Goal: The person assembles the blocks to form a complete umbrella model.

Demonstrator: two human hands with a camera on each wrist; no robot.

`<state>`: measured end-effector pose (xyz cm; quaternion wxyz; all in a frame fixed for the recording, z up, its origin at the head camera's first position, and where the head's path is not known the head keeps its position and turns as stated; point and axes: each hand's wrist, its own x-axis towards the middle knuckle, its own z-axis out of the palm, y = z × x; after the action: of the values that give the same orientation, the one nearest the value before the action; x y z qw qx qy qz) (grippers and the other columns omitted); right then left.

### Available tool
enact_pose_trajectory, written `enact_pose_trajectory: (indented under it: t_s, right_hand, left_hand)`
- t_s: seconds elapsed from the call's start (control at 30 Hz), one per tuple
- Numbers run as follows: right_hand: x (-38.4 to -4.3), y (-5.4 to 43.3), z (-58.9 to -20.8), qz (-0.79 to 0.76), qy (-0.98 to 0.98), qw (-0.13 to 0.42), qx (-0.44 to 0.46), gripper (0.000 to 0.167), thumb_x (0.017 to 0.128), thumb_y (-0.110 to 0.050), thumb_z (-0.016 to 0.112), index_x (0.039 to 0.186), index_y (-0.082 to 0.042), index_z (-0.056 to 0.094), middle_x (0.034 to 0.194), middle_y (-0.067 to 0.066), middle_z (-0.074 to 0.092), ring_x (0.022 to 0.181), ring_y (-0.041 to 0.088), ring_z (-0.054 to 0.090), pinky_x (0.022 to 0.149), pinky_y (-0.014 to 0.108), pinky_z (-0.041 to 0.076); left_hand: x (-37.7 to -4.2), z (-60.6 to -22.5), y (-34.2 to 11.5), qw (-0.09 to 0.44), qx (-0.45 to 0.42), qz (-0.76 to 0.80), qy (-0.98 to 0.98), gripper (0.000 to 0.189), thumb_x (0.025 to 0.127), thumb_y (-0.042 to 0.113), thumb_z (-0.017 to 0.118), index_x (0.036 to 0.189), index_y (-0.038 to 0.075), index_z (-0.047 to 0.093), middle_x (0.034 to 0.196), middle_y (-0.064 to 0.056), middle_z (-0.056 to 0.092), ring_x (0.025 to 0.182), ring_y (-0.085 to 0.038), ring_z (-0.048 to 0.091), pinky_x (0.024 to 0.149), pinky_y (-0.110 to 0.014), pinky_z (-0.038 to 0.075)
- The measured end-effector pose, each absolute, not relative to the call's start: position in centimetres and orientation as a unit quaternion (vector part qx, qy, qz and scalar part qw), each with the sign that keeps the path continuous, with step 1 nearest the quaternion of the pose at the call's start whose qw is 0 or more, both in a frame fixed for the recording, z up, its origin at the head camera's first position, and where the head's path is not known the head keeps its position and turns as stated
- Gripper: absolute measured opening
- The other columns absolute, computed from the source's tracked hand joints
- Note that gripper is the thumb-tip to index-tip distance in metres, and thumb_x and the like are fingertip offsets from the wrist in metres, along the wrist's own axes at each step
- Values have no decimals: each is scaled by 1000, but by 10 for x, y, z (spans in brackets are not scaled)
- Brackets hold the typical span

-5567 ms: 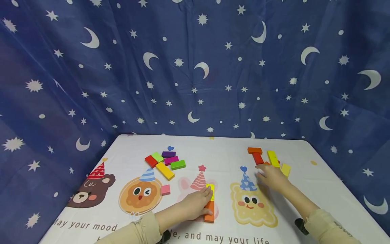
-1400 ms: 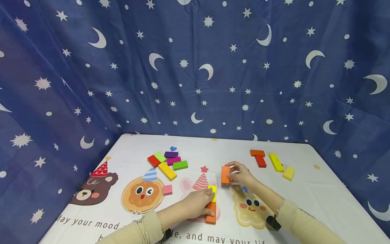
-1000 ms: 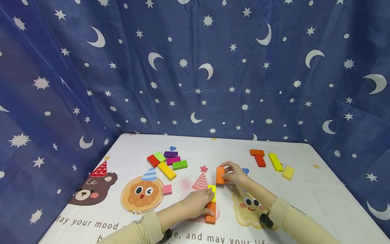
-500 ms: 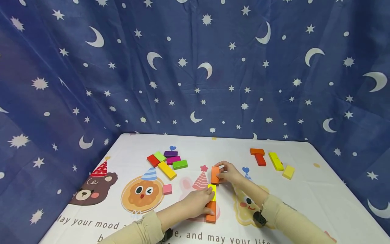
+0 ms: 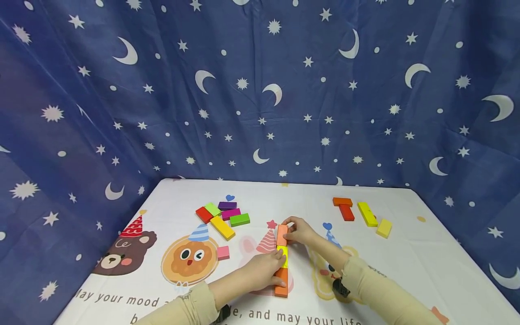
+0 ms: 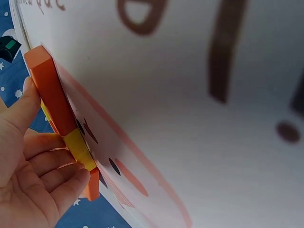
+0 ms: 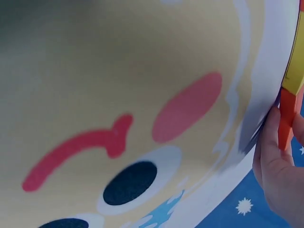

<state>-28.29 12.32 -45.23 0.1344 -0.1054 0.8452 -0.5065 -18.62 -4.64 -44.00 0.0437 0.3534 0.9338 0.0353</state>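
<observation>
In the head view, a yellow block [image 5: 285, 257] and an orange block [image 5: 281, 289] lie end to end on the tablecloth. My left hand [image 5: 262, 271] holds them from the left, fingertips on the yellow block and thumb on the orange one; the left wrist view shows the fingers bent against the yellow block [image 6: 80, 148]. At the far end of this row, my right hand [image 5: 301, 231] pinches a lighter orange block [image 5: 282, 235] between thumb and fingers. That block lines up with the yellow one, and their ends appear to touch.
Left of the row lies a cluster of coloured blocks, with a purple block [image 5: 227, 205], a green block [image 5: 240, 220] and a pink block [image 5: 223, 253] among them. To the right are a red block [image 5: 346, 212] and yellow blocks [image 5: 367, 214]. A starry blue curtain [image 5: 260, 113] hangs behind the table.
My right hand has taken the lighter orange block from the right-hand group and brought it left to the far end of the row. My left hand has stayed on the row.
</observation>
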Motion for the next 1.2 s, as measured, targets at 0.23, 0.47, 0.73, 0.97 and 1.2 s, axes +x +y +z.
enact_pose_trajectory:
  t_s: [0.23, 0.47, 0.73, 0.97, 1.2]
  right_hand:
    - [-283, 127, -448, -497, 849, 149, -100, 33, 82, 6, 64, 113, 7, 55, 68, 1, 46, 59, 9, 49, 60, 22, 54]
    - [-282, 125, -449, -499, 850, 152, -63, 32, 81, 5, 66, 112, 4, 57, 71, 2, 46, 60, 10, 47, 58, 19, 52]
    - [-282, 131, -446, -447, 868, 175, -129, 30, 83, 2, 66, 111, 3, 54, 64, 1, 46, 53, 10, 47, 51, 19, 45]
    - [-282, 135, -448, -408, 878, 192, -157, 33, 84, -4, 67, 114, 1, 54, 60, -2, 42, 50, 10, 43, 50, 17, 42]
    - [-282, 131, -444, -400, 883, 186, -160, 34, 85, -5, 67, 116, 0, 55, 63, 1, 44, 51, 11, 42, 50, 17, 39]
  left_hand:
    - [-188, -441, -44, 38, 355, 24, 934, 68, 81, 51, 63, 133, 10, 54, 139, -8, 52, 129, -16, 49, 98, -29, 48]
    - [-187, -440, -44, 43, 350, 31, 935, 68, 80, 51, 64, 133, 9, 54, 138, -9, 53, 127, -17, 51, 97, -30, 49]
    - [-186, -440, -43, 47, 355, 29, 933, 68, 80, 51, 64, 133, 10, 54, 139, -9, 52, 128, -16, 50, 99, -29, 48]
    - [-185, -439, -43, 54, 360, 32, 931, 67, 80, 51, 64, 132, 9, 55, 139, -9, 52, 128, -17, 50, 98, -29, 48]
    - [-189, -441, -46, 43, 354, 39, 933, 67, 79, 53, 65, 131, 12, 56, 138, -9, 53, 122, -17, 55, 95, -29, 50]
